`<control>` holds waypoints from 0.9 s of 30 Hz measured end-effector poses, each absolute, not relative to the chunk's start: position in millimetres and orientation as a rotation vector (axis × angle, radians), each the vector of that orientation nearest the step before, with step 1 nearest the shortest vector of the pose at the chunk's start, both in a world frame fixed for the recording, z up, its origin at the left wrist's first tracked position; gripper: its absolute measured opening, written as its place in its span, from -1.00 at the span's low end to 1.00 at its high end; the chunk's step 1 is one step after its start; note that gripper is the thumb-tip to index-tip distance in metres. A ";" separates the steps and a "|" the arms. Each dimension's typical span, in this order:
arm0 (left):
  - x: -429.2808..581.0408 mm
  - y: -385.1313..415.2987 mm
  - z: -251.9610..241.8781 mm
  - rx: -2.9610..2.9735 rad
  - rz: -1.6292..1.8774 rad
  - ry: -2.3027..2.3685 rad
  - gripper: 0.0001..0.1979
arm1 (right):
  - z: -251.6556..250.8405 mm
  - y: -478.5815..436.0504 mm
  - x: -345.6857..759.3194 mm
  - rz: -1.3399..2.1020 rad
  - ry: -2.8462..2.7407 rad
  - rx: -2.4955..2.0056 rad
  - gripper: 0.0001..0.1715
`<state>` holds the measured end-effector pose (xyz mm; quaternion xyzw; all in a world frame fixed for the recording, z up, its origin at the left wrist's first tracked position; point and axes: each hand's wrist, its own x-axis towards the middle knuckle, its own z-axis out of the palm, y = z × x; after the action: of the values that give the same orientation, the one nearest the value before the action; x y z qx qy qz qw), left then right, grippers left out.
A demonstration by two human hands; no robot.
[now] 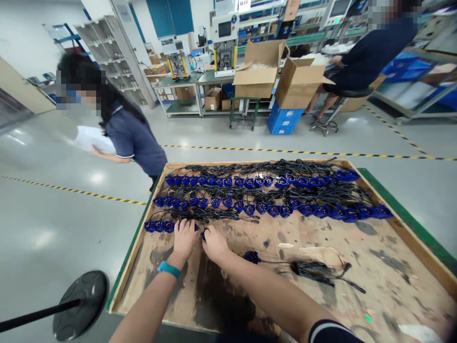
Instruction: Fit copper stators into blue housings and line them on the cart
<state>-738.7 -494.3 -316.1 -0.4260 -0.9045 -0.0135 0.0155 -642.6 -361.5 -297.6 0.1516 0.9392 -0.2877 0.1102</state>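
Note:
My left hand (184,239), with a teal band on the wrist, is curled over the end of the nearest row of blue plastic housings (159,226), its fingers closed on one housing mostly hidden beneath them. Just to its right, my right hand (215,244) pinches a dark blue housing (203,235), of which only a small edge shows. Black cables (221,214) lie bundled behind both hands. Another blue housing (251,257) lies apart to the right, its lead running to a coiled black cable (312,270).
Two longer rows of housings (215,202) with cables fill the far part of the wooden tray (139,247), which has raised edges. A person (132,128) stands beyond its left corner; another (378,52) sits at back right. A round black base (80,305) stands at lower left.

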 end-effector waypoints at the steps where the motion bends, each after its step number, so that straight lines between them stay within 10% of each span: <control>1: -740.6 -494.4 -316.3 -1.343 -0.027 -2.804 -0.55 | -296.9 -366.3 -646.3 -0.862 2.752 0.488 -0.74; 12: -729.1 -501.3 -318.1 -1.508 0.038 -2.748 -0.17 | -263.4 -289.6 -547.3 -1.202 2.836 0.462 -0.59; 22: -613.8 -419.8 -279.8 -2.667 -0.462 -2.278 0.24 | -270.8 -161.8 -322.1 -0.350 2.648 0.749 -0.02; 27: -580.7 -390.9 -293.3 -2.637 -0.347 -2.321 -0.24 | -288.2 -160.4 -330.6 -0.232 2.691 0.677 -0.39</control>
<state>-580.7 -390.9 -293.3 -0.7329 -0.6451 -0.0965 -0.1932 -330.6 -160.4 -288.2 0.2394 0.9510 -0.0819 0.1775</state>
